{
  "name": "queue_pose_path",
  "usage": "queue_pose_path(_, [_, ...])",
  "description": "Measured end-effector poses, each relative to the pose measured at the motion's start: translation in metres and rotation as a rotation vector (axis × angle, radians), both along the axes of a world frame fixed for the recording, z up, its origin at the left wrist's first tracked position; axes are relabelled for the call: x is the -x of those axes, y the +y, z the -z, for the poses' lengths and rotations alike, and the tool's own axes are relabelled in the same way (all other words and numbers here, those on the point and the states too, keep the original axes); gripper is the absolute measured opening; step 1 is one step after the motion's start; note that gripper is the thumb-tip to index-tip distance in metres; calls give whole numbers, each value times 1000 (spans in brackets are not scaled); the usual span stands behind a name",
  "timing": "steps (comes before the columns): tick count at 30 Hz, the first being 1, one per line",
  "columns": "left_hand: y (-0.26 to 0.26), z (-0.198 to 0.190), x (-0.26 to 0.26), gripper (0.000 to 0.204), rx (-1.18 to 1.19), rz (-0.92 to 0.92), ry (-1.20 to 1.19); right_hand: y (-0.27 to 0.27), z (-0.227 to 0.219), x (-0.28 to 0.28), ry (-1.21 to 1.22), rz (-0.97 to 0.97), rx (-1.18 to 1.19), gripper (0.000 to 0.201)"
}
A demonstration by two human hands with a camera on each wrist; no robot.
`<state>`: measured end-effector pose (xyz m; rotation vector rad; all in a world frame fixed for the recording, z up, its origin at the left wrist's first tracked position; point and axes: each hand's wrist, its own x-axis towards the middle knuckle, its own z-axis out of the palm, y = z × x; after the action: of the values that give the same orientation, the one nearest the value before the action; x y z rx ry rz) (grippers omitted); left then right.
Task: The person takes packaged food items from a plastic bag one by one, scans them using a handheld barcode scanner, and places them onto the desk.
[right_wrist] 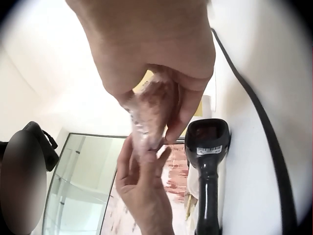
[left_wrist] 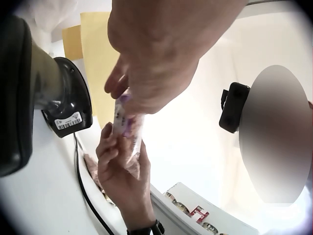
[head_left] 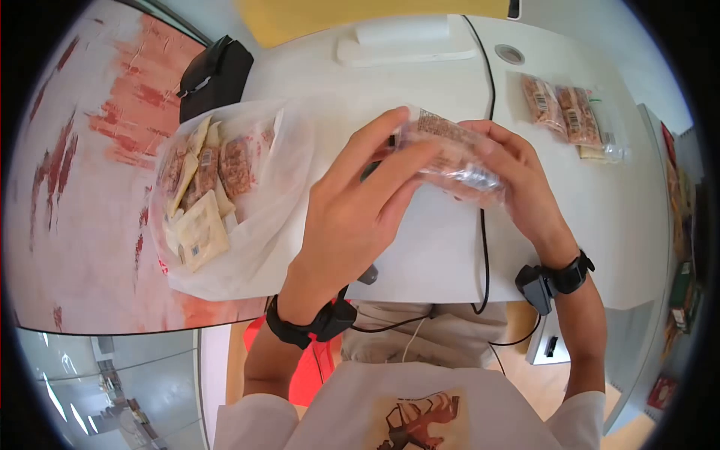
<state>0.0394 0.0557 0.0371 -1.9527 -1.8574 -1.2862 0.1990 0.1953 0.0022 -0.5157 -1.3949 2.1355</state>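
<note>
Likely a shop checkout, judging by scanner (right_wrist: 208,181) on white desk (head_left: 585,240), barcoded packs (head_left: 577,120) at far right, filled bag (head_left: 281,172) at left, stocked shelf (head_left: 643,349) along right.

Passable in the head view at six o'clock from the packet (head_left: 454,161), between left hand (head_left: 356,202) and right hand (head_left: 521,180), though crossed by a cable (head_left: 485,247). Blocked at nine by the plastic bag (head_left: 281,217); at ten by a black box (head_left: 225,75); at seven, under the left hand, by a scanner (right_wrist: 209,161). Obstructed at two by other packets (head_left: 562,112); passable at four, over the table (head_left: 615,217) past the right hand.
</note>
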Motion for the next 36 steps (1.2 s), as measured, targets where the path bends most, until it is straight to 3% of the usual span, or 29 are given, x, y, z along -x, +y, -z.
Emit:
queue_pose_path(2, [-1,2,-6,43,82,-21,-60,6,5,-5,-66,65,-70,36])
queue_pose_path(4, [-16,18,4,41,248,-442,-232,12,10,-9,-99,237,-120,36])
queue_pose_path(6, [-26,33,14,43,380,-572,-314,16,11,-11,-76,330,-49,36])
queue_pose_path(7, [-23,34,14,43,389,-550,-307,21,17,-12,-93,363,-99,37])
queue_pose_path(9, [-20,36,13,36,695,-613,-454,27,23,-14,-151,385,-158,37])
queue_pose_path(10, [-21,39,15,36,710,-601,-444,26,27,-15,-155,400,-144,37])
queue_pose_path(12, [-19,41,21,28,509,-159,-972,29,32,-11,-117,351,-99,37])
queue_pose_path(15, [-6,13,-4,26,500,-119,-968,29,28,-8,-131,363,-162,37])
queue_pose_path(20, [8,1,-25,31,404,-40,-984,31,36,-6,-152,347,-176,38])
queue_pose_path(22, [11,6,-27,33,423,-26,-913,30,36,-5,-163,392,-225,37])
queue_pose_path(28, [7,15,-17,27,359,49,-1031,28,41,-4,-103,472,-270,35])
queue_pose_path(30, [1,21,-9,34,342,44,-1180,26,30,-10,-136,510,-305,31])
queue_pose_path(32, [-7,31,2,39,340,71,-1170,29,20,-15,-175,659,-517,29])
queue_pose_path(36, [-13,43,9,42,343,41,-1262,52,4,-34,-194,854,-578,33])
